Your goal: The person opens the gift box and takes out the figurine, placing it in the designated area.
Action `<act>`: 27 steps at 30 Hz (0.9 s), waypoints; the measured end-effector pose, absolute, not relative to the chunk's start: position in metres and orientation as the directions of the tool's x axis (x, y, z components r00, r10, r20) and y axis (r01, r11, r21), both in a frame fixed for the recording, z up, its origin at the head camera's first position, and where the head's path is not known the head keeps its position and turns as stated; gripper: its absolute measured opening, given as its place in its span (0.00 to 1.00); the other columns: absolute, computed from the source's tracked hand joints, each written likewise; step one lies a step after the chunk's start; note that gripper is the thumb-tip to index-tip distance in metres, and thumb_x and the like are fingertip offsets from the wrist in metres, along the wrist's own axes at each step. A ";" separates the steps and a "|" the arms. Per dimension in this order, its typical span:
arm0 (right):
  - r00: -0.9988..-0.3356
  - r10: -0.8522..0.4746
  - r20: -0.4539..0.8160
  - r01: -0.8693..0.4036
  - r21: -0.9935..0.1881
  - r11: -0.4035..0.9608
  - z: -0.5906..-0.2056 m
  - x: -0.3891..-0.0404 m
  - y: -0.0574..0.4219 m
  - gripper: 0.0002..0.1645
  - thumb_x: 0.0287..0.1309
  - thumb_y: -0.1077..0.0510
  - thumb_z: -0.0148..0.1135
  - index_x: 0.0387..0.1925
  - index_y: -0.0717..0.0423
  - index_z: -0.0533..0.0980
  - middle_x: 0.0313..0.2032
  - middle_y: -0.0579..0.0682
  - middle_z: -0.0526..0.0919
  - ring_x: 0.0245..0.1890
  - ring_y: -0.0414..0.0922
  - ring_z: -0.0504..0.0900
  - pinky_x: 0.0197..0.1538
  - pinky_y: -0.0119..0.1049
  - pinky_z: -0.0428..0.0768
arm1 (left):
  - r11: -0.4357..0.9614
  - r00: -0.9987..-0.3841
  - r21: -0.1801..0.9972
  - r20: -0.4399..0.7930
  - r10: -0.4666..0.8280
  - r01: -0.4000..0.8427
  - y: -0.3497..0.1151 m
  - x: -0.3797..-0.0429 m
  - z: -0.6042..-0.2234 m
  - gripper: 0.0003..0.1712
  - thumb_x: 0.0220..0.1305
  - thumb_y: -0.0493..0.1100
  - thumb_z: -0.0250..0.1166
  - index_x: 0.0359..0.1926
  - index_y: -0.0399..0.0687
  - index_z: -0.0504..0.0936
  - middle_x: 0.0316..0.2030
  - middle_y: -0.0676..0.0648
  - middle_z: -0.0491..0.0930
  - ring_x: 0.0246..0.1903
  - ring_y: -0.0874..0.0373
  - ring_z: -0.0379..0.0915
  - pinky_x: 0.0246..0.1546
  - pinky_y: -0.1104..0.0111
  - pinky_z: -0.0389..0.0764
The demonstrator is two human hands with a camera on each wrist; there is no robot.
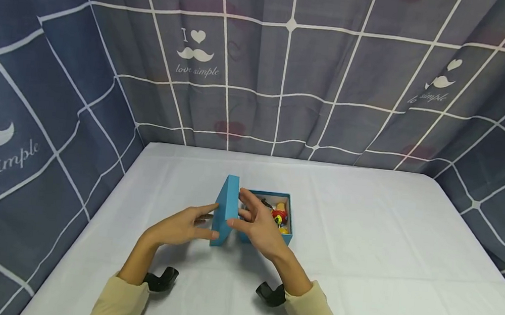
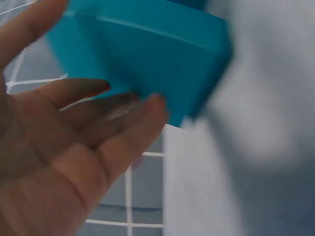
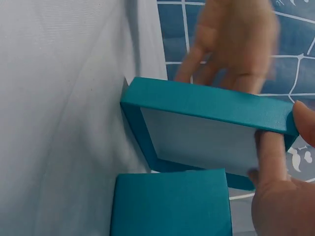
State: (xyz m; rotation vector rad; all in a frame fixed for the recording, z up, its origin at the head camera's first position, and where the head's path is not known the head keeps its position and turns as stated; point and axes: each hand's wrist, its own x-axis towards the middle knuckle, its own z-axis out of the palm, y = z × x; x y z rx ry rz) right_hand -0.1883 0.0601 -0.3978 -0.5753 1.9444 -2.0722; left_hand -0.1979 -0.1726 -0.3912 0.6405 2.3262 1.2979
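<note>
A blue box lid [image 1: 231,196] stands on its edge, tilted, beside the open blue box [image 1: 287,239]. My right hand [image 1: 264,228] pinches the lid's edge, thumb outside and fingers inside its pale hollow, as the right wrist view shows. My left hand [image 1: 179,227] is at the lid's outer face, its fingers extended and fingertips right at the surface. Inside the box lies a small red and yellow figure [image 1: 279,215] among other small things, partly hidden by my right hand. In the right wrist view, the box's outer wall [image 3: 170,204] sits below the lid.
A white cloth [image 1: 373,230] covers the table under the box. Grey-blue curtains [image 1: 256,66] with white grid lines rise behind the table and on both sides. Black wrist mounts [image 1: 162,279] show below both hands.
</note>
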 end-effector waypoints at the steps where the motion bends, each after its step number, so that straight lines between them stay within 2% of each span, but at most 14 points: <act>1: -0.895 -0.432 0.110 -0.083 -0.993 -0.081 -0.399 -0.188 0.059 0.48 0.63 0.63 0.65 0.77 0.58 0.49 0.74 0.57 0.56 0.66 0.53 0.70 0.60 0.44 0.74 | 0.431 -0.809 0.883 -0.113 0.577 0.185 -0.174 -0.197 -0.387 0.45 0.69 0.51 0.63 0.76 0.35 0.51 0.73 0.36 0.54 0.68 0.35 0.57 0.63 0.44 0.63; 4: -0.894 -0.438 0.098 -0.074 -0.995 -0.071 -0.400 -0.188 0.056 0.46 0.64 0.61 0.65 0.76 0.57 0.52 0.71 0.60 0.62 0.63 0.54 0.73 0.59 0.44 0.75 | 0.343 -0.819 0.929 -0.085 0.568 0.141 -0.176 -0.196 -0.377 0.41 0.75 0.53 0.55 0.76 0.36 0.50 0.74 0.36 0.53 0.67 0.37 0.61 0.60 0.49 0.70; 8: -0.880 -0.464 0.100 -0.082 -0.995 -0.060 -0.401 -0.189 0.051 0.46 0.65 0.60 0.64 0.77 0.55 0.50 0.69 0.59 0.66 0.63 0.54 0.73 0.59 0.46 0.75 | 0.323 -0.855 0.941 -0.086 0.512 0.099 -0.174 -0.197 -0.372 0.40 0.76 0.56 0.52 0.76 0.36 0.51 0.74 0.35 0.51 0.66 0.37 0.61 0.57 0.53 0.74; 13: -0.858 -0.506 0.095 -0.087 -0.995 -0.038 -0.401 -0.189 0.047 0.50 0.65 0.61 0.64 0.78 0.51 0.46 0.70 0.58 0.65 0.64 0.53 0.71 0.61 0.47 0.73 | 0.358 -0.877 0.931 -0.110 0.467 0.074 -0.168 -0.199 -0.375 0.41 0.75 0.58 0.52 0.77 0.40 0.51 0.74 0.37 0.52 0.65 0.37 0.63 0.55 0.50 0.75; 19: -0.834 -0.546 0.083 -0.088 -0.996 -0.016 -0.402 -0.186 0.046 0.50 0.65 0.61 0.63 0.78 0.45 0.45 0.71 0.56 0.63 0.66 0.51 0.70 0.61 0.46 0.73 | 0.318 -0.877 0.945 -0.092 0.471 0.072 -0.167 -0.202 -0.378 0.39 0.75 0.56 0.54 0.77 0.46 0.53 0.73 0.38 0.56 0.64 0.37 0.65 0.50 0.50 0.79; 23: -0.834 -0.547 0.074 -0.090 -0.996 0.001 -0.405 -0.186 0.045 0.48 0.66 0.60 0.62 0.78 0.43 0.47 0.70 0.57 0.64 0.66 0.52 0.70 0.62 0.47 0.73 | 0.286 -0.880 0.957 -0.103 0.465 0.039 -0.168 -0.201 -0.378 0.40 0.75 0.55 0.55 0.78 0.48 0.49 0.72 0.34 0.55 0.62 0.36 0.66 0.48 0.53 0.81; 27: -0.836 -0.547 0.046 -0.067 -0.998 0.018 -0.410 -0.185 0.042 0.47 0.67 0.59 0.62 0.78 0.43 0.48 0.69 0.56 0.66 0.65 0.51 0.70 0.62 0.48 0.72 | 0.257 -0.874 0.966 -0.114 0.473 0.013 -0.173 -0.201 -0.379 0.41 0.75 0.54 0.54 0.79 0.56 0.44 0.73 0.32 0.51 0.63 0.35 0.65 0.49 0.53 0.80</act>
